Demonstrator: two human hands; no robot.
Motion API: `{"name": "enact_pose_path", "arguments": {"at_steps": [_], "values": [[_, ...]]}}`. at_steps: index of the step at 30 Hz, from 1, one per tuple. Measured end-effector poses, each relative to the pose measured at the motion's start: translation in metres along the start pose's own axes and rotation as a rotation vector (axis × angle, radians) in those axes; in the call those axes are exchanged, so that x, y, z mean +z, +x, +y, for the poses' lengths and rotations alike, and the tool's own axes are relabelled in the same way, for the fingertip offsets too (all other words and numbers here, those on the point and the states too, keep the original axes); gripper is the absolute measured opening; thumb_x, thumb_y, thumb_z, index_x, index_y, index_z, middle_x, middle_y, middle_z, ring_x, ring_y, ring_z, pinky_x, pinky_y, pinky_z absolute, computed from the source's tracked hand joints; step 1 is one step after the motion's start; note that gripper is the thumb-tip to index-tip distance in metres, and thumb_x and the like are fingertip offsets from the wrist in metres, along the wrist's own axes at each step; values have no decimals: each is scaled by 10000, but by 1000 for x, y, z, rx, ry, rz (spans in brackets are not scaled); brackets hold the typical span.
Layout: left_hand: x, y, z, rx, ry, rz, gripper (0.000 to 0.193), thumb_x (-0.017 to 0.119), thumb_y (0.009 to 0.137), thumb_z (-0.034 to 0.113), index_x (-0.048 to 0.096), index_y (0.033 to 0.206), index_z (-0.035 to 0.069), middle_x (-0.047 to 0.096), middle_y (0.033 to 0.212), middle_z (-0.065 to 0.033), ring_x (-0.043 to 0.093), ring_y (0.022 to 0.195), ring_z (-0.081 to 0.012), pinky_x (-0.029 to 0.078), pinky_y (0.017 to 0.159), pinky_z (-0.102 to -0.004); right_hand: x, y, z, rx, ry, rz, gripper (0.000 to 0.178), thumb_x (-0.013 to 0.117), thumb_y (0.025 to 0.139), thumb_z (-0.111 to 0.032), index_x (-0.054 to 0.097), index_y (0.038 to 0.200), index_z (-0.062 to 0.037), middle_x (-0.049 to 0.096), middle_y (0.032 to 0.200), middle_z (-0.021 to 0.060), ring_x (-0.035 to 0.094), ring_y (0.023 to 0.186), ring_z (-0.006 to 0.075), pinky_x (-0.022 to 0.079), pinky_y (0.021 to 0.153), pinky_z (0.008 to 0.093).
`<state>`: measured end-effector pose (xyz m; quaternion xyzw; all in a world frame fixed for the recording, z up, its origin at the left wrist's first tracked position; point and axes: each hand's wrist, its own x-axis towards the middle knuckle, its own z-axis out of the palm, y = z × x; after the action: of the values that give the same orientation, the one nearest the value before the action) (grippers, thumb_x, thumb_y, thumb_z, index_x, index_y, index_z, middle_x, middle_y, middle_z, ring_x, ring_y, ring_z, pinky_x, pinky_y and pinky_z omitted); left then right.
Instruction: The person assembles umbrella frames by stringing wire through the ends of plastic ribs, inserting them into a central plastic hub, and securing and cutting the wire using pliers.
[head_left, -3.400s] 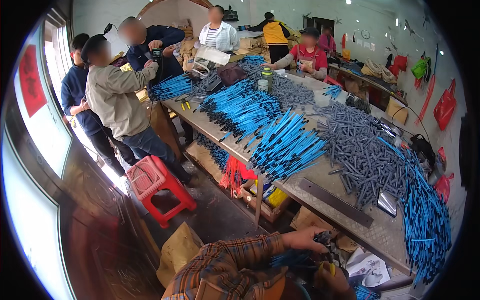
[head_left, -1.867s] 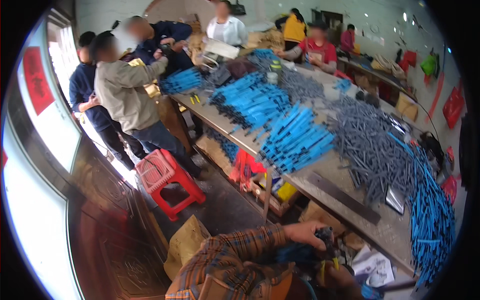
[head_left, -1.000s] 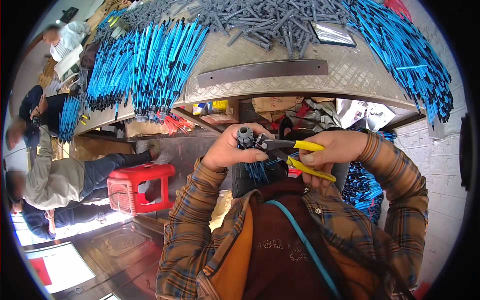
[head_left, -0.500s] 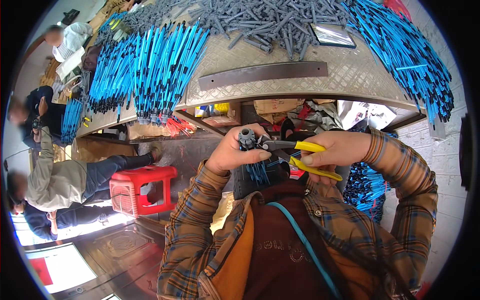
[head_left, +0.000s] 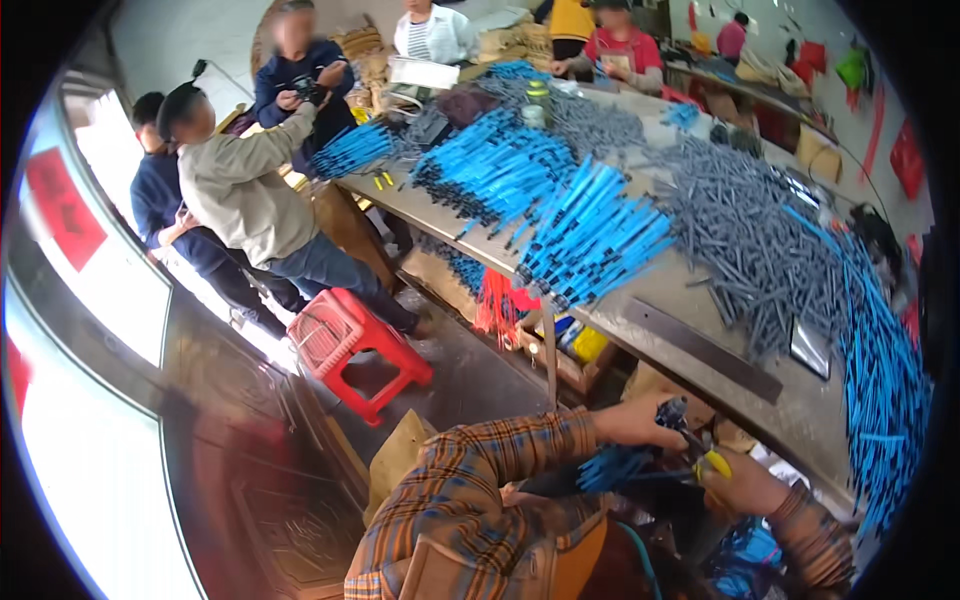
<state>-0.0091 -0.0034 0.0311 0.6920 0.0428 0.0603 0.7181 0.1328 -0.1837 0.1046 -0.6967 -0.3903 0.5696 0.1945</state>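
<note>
My left hand [head_left: 638,423], at the lower right, is closed around a dark grey plastic fitting [head_left: 672,411]. Below that hand a cluster of thin blue rods [head_left: 612,468] sticks out; whether they join the fitting is hard to tell. Closed on yellow-handled pliers [head_left: 716,462], my right hand [head_left: 748,486] is just to the right. The metal jaws of the pliers reach up to the fitting. Both hands are in front of the table's near edge. More blue pieces [head_left: 745,555] lie low beside my right forearm.
On the long table [head_left: 640,285] lie bundles of blue rods [head_left: 600,235], a heap of grey plastic parts [head_left: 765,240] and a dark flat strip [head_left: 703,350]. A red stool [head_left: 350,340] stands left. Several people are around the table, one in a beige top [head_left: 245,190] near the stool.
The view has swung left and upward, so my hands now appear lower and farther right. Both hands keep hold of the fitting and the pliers.
</note>
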Motion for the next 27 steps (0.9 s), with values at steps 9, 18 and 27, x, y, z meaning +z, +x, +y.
{"name": "enact_pose_path", "arguments": {"at_steps": [9, 18, 27], "values": [[-21, -3, 0, 199, 90, 112, 269, 688, 745, 131, 552, 946, 15, 597, 874, -44, 545, 829, -100, 446, 756, -264, -24, -2, -19, -448, -817, 401, 198, 587, 811, -180, 529, 903, -14, 565, 770, 138, 590, 707, 281, 457, 614, 356], [-30, 5, -38, 165, -176, 87, 286, 633, 717, 91, 556, 984, 24, 565, 916, -28, 517, 846, -104, 435, 760, -249, 24, -18, -202, -957, -474, 369, 115, 568, 833, -103, 536, 902, -17, 560, 770, 98, 540, 698, 129, 436, 636, 277], [-22, 1, -15, 144, -61, 81, 295, 684, 721, 104, 543, 972, 37, 539, 900, -21, 504, 871, -106, 431, 787, -263, 53, 14, -306, -1143, -557, 219, 200, 536, 861, -213, 534, 923, -23, 500, 689, 57, 466, 626, 119, 392, 576, 286]]}}
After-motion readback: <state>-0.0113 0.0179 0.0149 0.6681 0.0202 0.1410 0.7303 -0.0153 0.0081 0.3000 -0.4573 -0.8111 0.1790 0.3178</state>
